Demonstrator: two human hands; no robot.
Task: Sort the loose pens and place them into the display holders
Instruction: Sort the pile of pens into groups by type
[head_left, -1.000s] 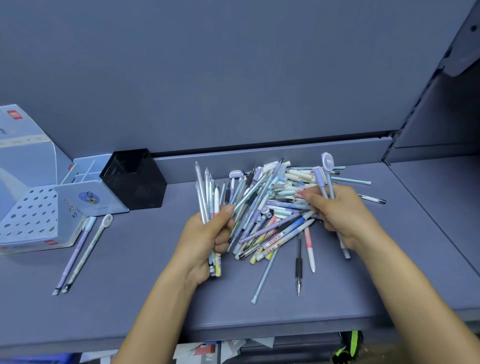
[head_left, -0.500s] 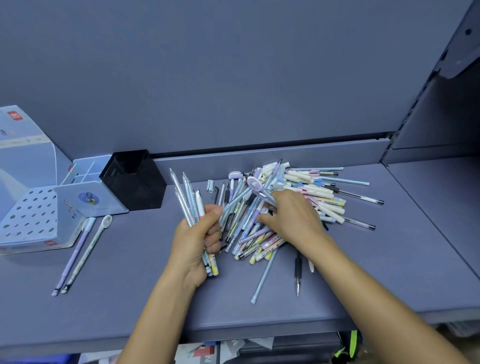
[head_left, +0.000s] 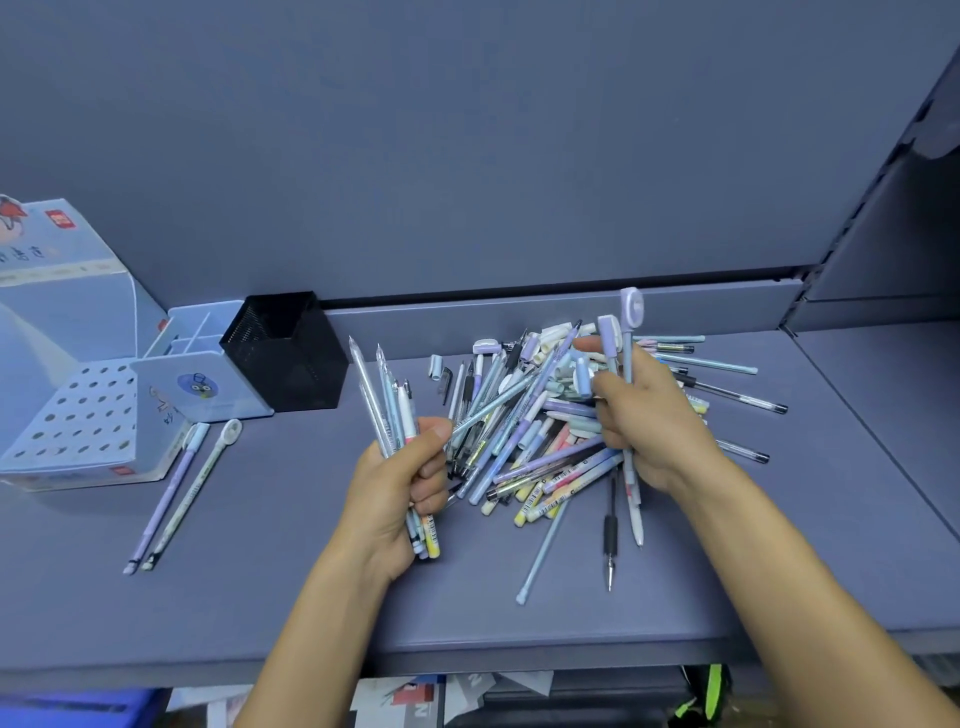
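Note:
A heap of loose pens (head_left: 524, 415) in pale blue, lilac and white lies in the middle of the grey shelf (head_left: 260, 597). My left hand (head_left: 400, 488) grips a bundle of pens (head_left: 387, 400) upright at the heap's left edge. My right hand (head_left: 649, 421) holds a few lilac pens (head_left: 626, 332) with their caps pointing up, over the heap's right side. At the left stand the display holders: a black mesh cup (head_left: 285, 353), a blue divided holder (head_left: 197, 374) and a pale blue holder with round holes (head_left: 88, 415).
Two long pens (head_left: 182, 493) lie side by side in front of the holed holder. Single pens stick out of the heap to the right (head_left: 727, 395) and toward the shelf's front edge (head_left: 610, 535). A grey back wall rises behind. Papers show below the shelf.
My right hand has come up out of the heap and back to the right with lilac pens in it. My left hand keeps its bundle almost in place.

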